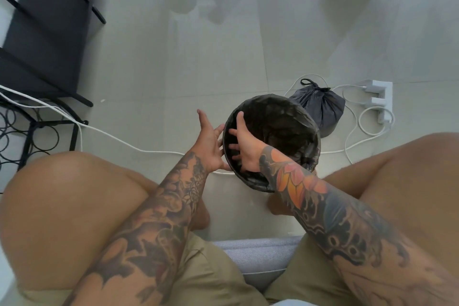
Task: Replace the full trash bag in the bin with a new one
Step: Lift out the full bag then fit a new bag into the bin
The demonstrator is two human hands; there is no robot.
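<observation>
In the head view, the person sits on a grey cushioned seat (260,263) with both tattooed forearms reaching forward and down to a round black bin (272,143) on the pale tiled floor (173,69). A thin black plastic liner bag (285,117) already sits inside the bin, its edge folded over the rim.

The right hand (244,148) reaches into the bin's mouth at the near-left side, fingers spread and fairly straight, pressing the liner against the inner wall; it grips nothing. The left hand (211,141) is just outside the same stretch of rim, palm turned toward the bin, fingers extended and splayed, its fingertips touching the outer edge. The two hands lie just beside each other with the bin wall between them.

Beyond the right hand, on the far side of the bin, a full dark grey trash bag (320,109), tied in a knot at the top, stands on the floor touching or nearly touching the bin. Farther right of it lies a white power strip (378,99) with white cables (357,131) looping over the tiles. Well to the left of the left hand stands a black metal-framed rack (42,40).
</observation>
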